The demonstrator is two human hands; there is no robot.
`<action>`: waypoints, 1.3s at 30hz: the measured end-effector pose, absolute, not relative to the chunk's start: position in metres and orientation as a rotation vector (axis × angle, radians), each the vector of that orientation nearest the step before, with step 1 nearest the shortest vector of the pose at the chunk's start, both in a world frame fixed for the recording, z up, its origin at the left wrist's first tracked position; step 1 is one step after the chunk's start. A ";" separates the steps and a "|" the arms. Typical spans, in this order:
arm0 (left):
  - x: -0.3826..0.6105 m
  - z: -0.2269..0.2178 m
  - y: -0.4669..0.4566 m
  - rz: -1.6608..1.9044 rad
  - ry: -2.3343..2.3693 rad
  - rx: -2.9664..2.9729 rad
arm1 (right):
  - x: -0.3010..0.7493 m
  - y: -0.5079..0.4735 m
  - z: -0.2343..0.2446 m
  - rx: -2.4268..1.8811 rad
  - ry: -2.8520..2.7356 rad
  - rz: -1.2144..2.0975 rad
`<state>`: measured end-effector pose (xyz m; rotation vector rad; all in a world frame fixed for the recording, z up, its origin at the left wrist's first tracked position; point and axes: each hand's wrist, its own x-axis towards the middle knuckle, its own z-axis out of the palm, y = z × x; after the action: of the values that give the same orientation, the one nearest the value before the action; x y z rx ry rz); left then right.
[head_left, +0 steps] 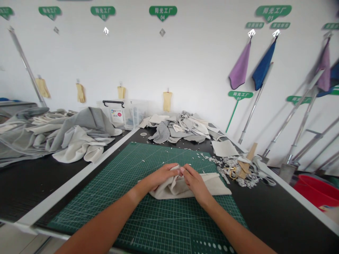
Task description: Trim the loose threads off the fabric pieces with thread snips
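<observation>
A piece of pale beige-grey fabric [212, 184] lies partly bunched on the green cutting mat [111, 187]. My left hand [162, 175] is closed on a raised fold of it. Close beside, my right hand [192, 178] pinches the same fold, with the fingertips of both hands almost meeting. Whatever lies between the fingertips is too small to make out. To the right, the fabric stretches out flat past my right wrist.
Heaped fabric pieces [182, 127] lie behind the mat, and a larger grey cloth pile [79, 134] on the left. A clear plastic box [128, 116] stands at the wall. Right of the mat are fabric scraps [247, 181], gold-handled scissors [233, 173] and a red bucket [317, 192].
</observation>
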<state>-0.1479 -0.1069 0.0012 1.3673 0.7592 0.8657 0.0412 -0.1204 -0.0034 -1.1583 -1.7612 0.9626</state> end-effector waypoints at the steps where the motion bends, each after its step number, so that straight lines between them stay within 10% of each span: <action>1: -0.148 0.001 -0.107 0.872 0.761 1.364 | 0.041 -0.121 -0.002 -1.170 -1.757 0.947; 28: -0.147 0.005 -0.109 0.842 0.763 1.430 | 0.040 -0.123 -0.001 -1.131 -1.689 0.925; 39: -0.150 0.015 -0.105 1.018 0.957 1.863 | 0.076 -0.095 -0.001 -1.848 -1.924 0.238</action>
<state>-0.1501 -0.1054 0.0148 1.8625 0.9575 1.0179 0.0758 -0.0945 -0.0012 -1.8478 -1.9240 0.2381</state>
